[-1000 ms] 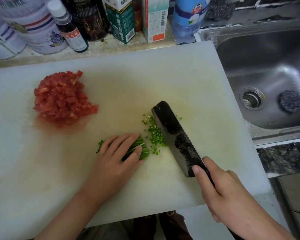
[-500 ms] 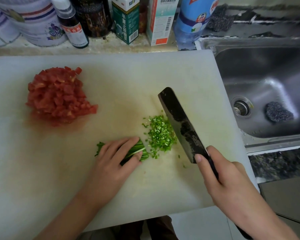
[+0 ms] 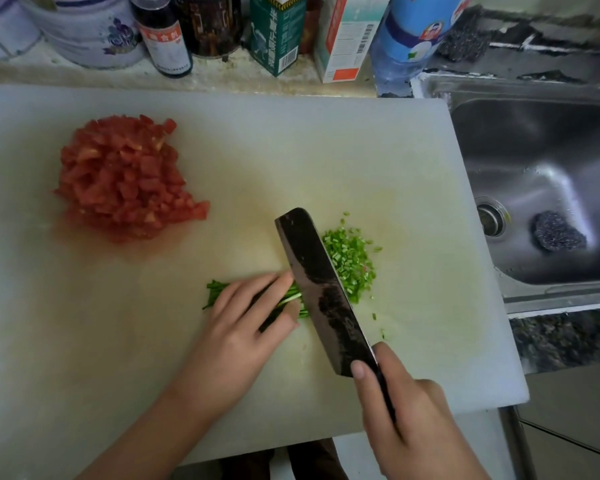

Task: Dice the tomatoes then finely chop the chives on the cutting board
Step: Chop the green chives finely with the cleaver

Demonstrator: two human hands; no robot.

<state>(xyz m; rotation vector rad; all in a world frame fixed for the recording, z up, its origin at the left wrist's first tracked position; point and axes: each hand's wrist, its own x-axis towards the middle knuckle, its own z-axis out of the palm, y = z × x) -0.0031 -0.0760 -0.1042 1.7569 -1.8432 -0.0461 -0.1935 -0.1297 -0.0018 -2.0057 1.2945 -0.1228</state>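
We are chopping chives (image 3: 217,292), left grip (image 3: 243,323) pinching them, right grip (image 3: 406,410) clasping the cleaver (image 3: 323,289), which should next step toward nine o'clock.

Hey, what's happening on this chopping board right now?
A person is chopping chives. Their left hand holds a bundle of chives down on the white cutting board. The right hand grips a dark cleaver, whose blade sits at the bundle's cut end. A small heap of chopped chives lies just right of the blade. A pile of diced tomato is already done at the board's far left. Part of the bundle is not yet cut.
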